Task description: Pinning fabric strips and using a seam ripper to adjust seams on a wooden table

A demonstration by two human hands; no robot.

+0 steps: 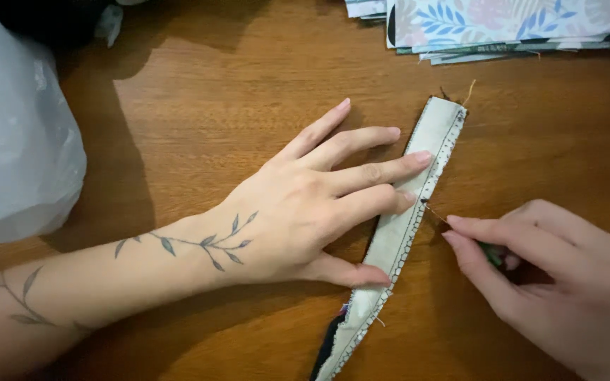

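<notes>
Strip (397,233) under left grip (298,212) (flat), beside right grip (552,275).

cream fabric strip (397,233), brown wooden table (234,92)

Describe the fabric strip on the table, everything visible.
The fabric strip is long, narrow and off-white, with a dark stitched line along its right edge and darker cloth showing underneath near the bottom. It lies flat on the wooden table, running diagonally from lower centre to upper right, loose threads at its top end. The left hand presses it down with spread fingers; the right hand pinches a small tool at its stitched edge.
</notes>
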